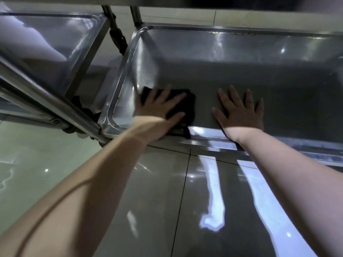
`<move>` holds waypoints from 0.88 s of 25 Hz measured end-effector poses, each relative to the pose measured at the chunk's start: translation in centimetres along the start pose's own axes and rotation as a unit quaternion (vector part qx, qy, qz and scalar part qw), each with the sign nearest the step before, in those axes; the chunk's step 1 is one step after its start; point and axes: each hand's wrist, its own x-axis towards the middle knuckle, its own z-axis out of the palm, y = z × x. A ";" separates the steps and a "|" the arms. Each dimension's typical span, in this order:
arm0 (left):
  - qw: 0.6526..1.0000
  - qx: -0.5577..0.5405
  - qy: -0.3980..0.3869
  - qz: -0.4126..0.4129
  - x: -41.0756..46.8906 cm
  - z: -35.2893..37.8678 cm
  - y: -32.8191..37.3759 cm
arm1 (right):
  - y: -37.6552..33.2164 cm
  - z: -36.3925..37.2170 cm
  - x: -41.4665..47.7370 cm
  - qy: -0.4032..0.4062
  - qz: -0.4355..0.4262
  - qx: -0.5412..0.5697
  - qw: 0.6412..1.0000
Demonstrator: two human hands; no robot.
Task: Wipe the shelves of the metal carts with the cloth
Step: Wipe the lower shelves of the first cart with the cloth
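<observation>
A dark cloth point(187, 106) lies on the low shelf point(241, 71) of the right-hand metal cart, near the shelf's front left corner. My left hand point(159, 106) presses flat on the cloth with fingers spread and straight. A corner of the cloth hangs over the shelf's front rim. My right hand point(241, 112) lies flat and bare on the shelf surface, just right of the cloth, fingers spread.
A second metal cart's shelf point(55, 43) stands to the left, with its slanted frame tubes point(50, 102) and a black caster point(117, 39) between the carts. An upper shelf edge point(204, 2) overhangs at the top. Glossy floor tiles point(185, 201) lie in front.
</observation>
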 end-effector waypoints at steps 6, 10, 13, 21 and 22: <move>0.991 -0.017 -0.044 -0.129 -1.7 0.5 4.3 | -0.3 -0.4 0.0 -0.025 0.005 -0.002 1.000; 0.996 -0.040 -0.057 -0.046 -1.9 0.2 7.5 | 4.6 -2.7 -0.1 -0.068 -0.077 0.056 0.993; 0.994 -0.019 -0.078 -0.071 -1.8 -0.3 7.0 | 13.1 -4.6 -2.1 -0.093 -0.111 -0.013 0.989; 0.994 -0.010 -0.112 -0.004 0.3 0.6 19.7 | 17.6 -3.7 -5.3 -0.087 -0.087 0.036 0.992; 0.994 -0.008 -0.111 0.008 0.6 0.7 21.0 | 18.7 -4.0 -5.0 -0.077 -0.102 0.048 0.991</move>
